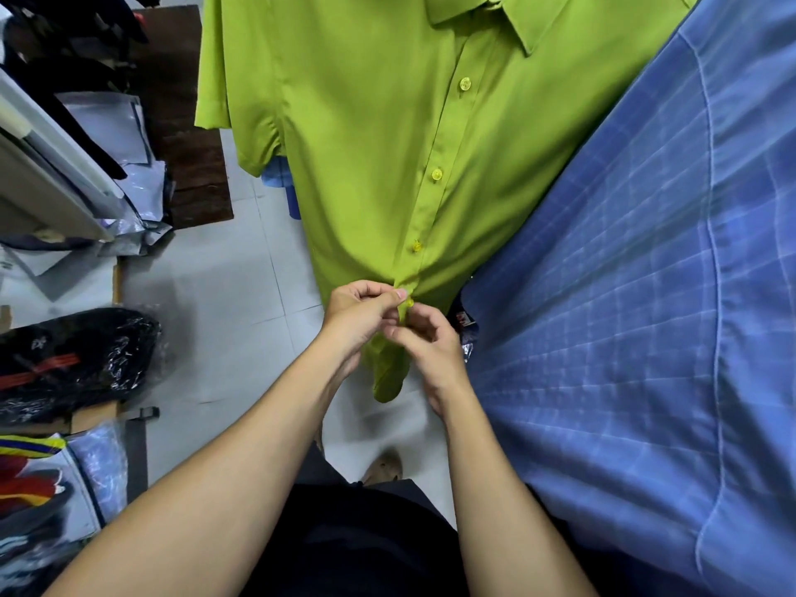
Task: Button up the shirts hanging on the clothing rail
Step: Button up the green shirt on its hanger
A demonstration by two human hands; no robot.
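Low down, left hand (pixel 359 310) and right hand (pixel 424 338) seemingly pinch green shirt (pixel 366 165) placket edge beside blue shirt (pixel 624 316)

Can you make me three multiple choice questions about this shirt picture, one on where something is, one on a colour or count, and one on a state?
1. Where does the blue checked shirt hang relative to the green shirt?
A. To its right
B. To its left
C. Behind it, hidden

2. How many buttons show fastened above the hands?
A. One
B. Three
C. Six

3. What are the hands doing?
A. Hanging idle
B. Both pinching the green shirt's front at a button
C. Holding a hanger

Answers:
1. A, the blue fabric fills the picture's right side.
2. B, three yellow-green buttons run down the placket.
3. B, the left hand and right hand meet at the placket.
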